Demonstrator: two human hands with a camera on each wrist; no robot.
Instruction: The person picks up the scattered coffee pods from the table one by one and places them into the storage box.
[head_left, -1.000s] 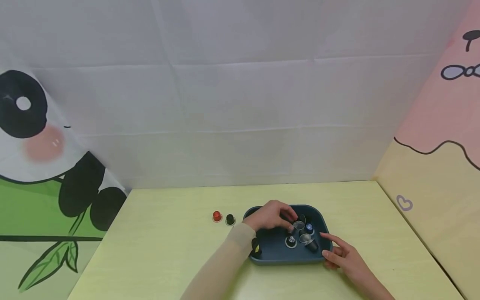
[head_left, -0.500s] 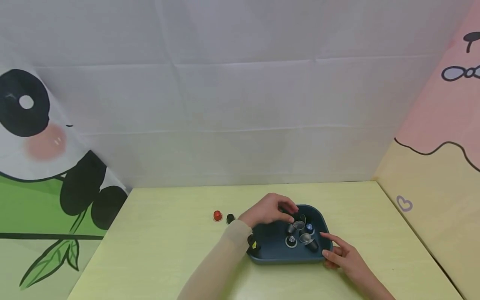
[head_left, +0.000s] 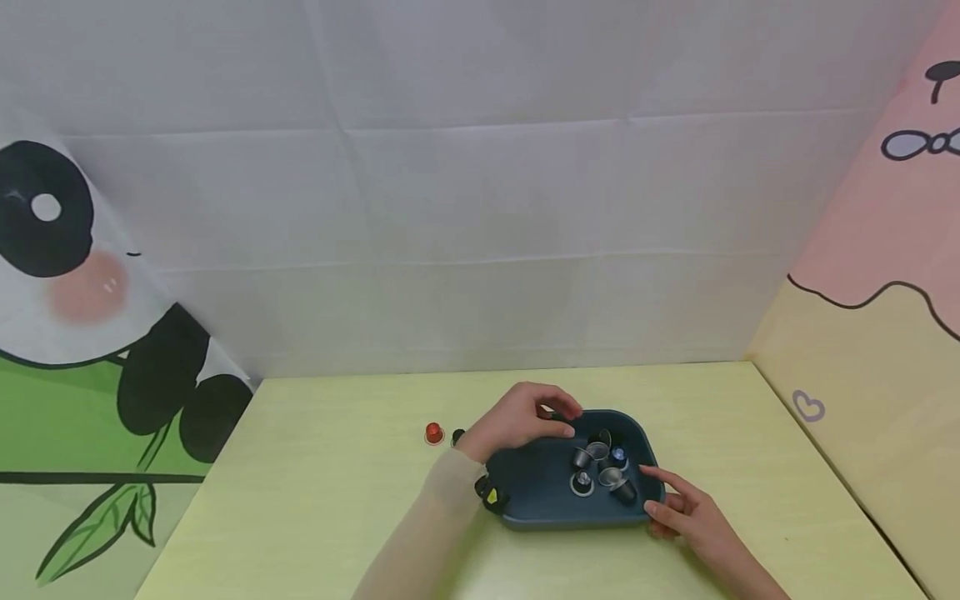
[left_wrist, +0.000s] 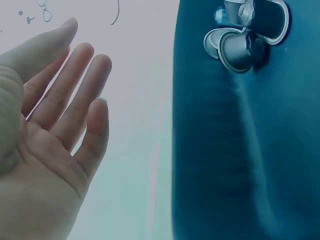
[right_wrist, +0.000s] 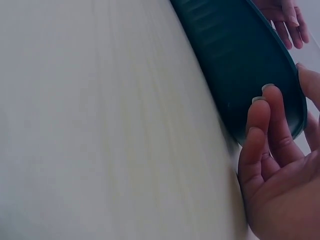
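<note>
A dark blue tray (head_left: 536, 500) holds several coffee capsules near its right end, among them a dark one (head_left: 622, 490) and an upright one with a silver top (head_left: 582, 482). My left hand (head_left: 517, 421) hovers over the tray's back left part, left of the capsules, fingers apart and holding nothing. In the left wrist view its palm and loosely bent fingers show beside the tray, away from a silver capsule (left_wrist: 241, 51). My right hand (head_left: 686, 512) holds the tray's right end, thumb and forefinger at the rim and the other fingers bent outside it.
On the pale yellow table (head_left: 337, 500), left of the tray, stands a red capsule (head_left: 434, 432). A black capsule (head_left: 457, 436) beside it is partly hidden by my left wrist. A white wall sheet rises behind the table, with printed panels on both sides.
My left hand has drawn up and left from the capsules, leaving a silver one lying in the tray. My right hand and the tray have stayed in place.
</note>
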